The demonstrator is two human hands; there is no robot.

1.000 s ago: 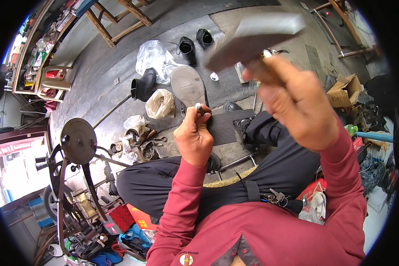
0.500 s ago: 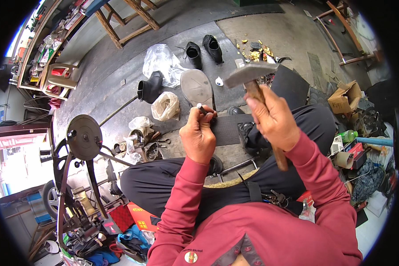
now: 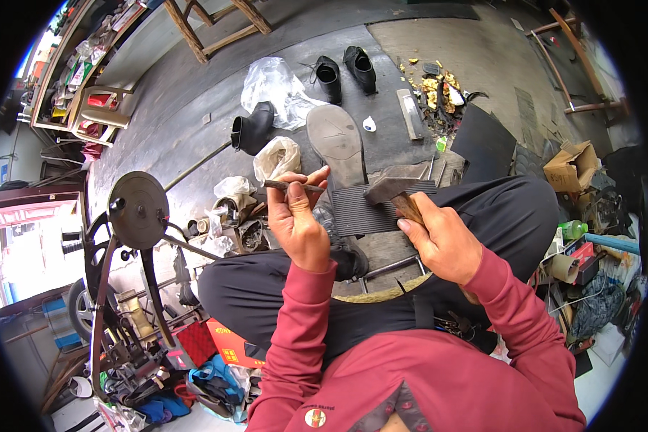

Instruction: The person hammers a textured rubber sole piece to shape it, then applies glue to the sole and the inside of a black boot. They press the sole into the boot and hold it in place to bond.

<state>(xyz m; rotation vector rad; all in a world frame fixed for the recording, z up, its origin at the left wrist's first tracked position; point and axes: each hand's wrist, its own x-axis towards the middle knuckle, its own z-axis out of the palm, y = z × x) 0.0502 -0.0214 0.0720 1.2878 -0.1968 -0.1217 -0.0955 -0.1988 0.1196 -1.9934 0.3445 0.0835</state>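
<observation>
Head view: grey floor [image 3: 169, 119] is bordered by cluttered shelving [image 3: 74, 68] at far left and a cardboard box [image 3: 570, 169] at right, with open room between shelving and plastic bag [image 3: 268, 86]. Over a ribbed mat [image 3: 360, 218], a hammer [image 3: 389, 190] is gripped by the right hand [image 3: 445, 243]; leftward, a rod [image 3: 276, 185] is pinched by the left hand [image 3: 299, 227].

Floor [image 3: 173, 137]: dark grey left, tan right. Dark side has a pair of black shoes [image 3: 360, 70], clear plastic bag [image 3: 266, 88], single black boot [image 3: 254, 128], small white piece [image 3: 369, 124]. Tan side: yellow scraps heap [image 3: 433, 89], cardboard box [image 3: 567, 169].
</observation>
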